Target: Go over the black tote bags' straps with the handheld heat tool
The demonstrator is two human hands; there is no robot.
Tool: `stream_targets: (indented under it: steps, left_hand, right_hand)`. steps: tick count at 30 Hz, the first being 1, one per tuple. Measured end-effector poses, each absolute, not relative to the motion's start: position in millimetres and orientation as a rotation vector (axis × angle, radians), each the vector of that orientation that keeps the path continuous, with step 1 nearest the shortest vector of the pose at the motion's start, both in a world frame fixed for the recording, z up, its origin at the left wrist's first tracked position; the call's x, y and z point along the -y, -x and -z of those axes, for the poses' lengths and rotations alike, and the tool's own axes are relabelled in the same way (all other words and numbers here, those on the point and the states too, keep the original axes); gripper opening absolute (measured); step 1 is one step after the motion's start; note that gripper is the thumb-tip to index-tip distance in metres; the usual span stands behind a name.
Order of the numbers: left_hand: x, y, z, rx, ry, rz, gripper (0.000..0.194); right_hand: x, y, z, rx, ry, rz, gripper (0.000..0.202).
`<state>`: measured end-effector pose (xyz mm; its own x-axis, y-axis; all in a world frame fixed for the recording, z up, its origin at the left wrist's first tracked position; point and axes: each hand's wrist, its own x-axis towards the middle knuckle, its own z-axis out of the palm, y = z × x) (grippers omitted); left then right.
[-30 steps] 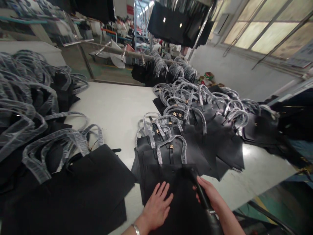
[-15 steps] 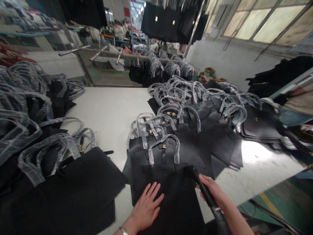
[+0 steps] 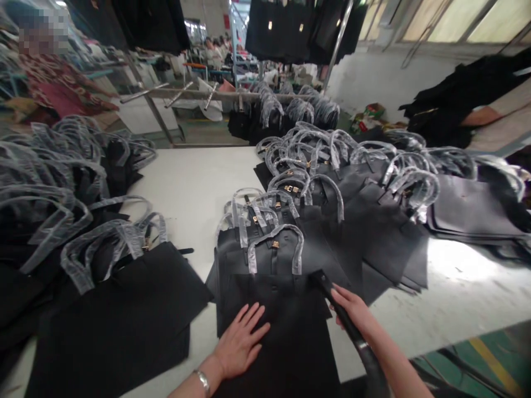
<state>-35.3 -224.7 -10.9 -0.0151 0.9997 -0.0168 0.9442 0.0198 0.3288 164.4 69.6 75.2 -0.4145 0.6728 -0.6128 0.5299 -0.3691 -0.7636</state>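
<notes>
A black bag panel point(image 3: 286, 331) lies before me on top of black handbags point(image 3: 315, 237) with plastic-wrapped handles. My left hand point(image 3: 239, 340) rests flat on the panel, fingers spread, a metal bracelet at its wrist. To the right, my right hand point(image 3: 350, 309) is wrapped round a long black tube-like nozzle point(image 3: 354, 334). Its flat tip is at the panel's upper right edge; whether it touches I cannot tell. The lower end runs out of view. One handbag at the front shows a small gold buckle point(image 3: 275, 244) between its handles.
More black bags point(image 3: 124, 309) are piled at the left of the white table point(image 3: 191, 177). Behind it stands a metal rack point(image 3: 182, 95) with black pieces hanging. A person point(image 3: 53, 83) is at the far left; another person's arm point(image 3: 483, 116) shows at the right beside black material.
The nozzle tip has shifted slightly left along the panel's upper edge. My left hand still lies flat. The view has turned a little, bringing a person at each side into sight.
</notes>
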Motion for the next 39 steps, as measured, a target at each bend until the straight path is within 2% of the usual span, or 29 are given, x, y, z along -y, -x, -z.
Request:
stream_targets:
  steps: [4,12,17,23,28,35,39]
  left_hand:
    - [223.4,34.6,8.4,-2.039,-1.993,-0.294,0.07]
    - [223.1,31.1,5.6,-2.068,-1.971,-0.295,0.063]
    - [222.0,16.2,9.4,-2.166,-1.908,-0.359,0.055]
    - [211.8,-21.1,4.9,-2.235,-1.862,-0.419,0.05]
    - [204.2,-41.9,9.0,-2.277,-1.784,-0.466,0.041]
    - [205.0,-41.8,12.7,-2.189,-1.756,-0.561,0.054]
    - [201.6,-35.8,21.2,-2.09,-1.693,-0.718,0.06]
  right_hand:
    - [-64.5,-144.0,-80.2,1.764,1.475,-1.83,0.071]
    - [-13.8,-114.8,-65.8,2.238,1.224,-2.198,0.064]
    - [3.8,-81.7,-65.2,2.341,1.125,-2.025,0.067]
    - [23.1,-77.9,-73.2,2.58,0.92,-2.163,0.068]
    - [33.8,-60.3,-64.8,2.798,0.827,-1.86,0.065]
    - [66.6,-3.5,-62.0,2.674,0.776,-1.838,0.059]
    - [55.4,-26.3,-82.0,2.508,0.874,-1.77,0.064]
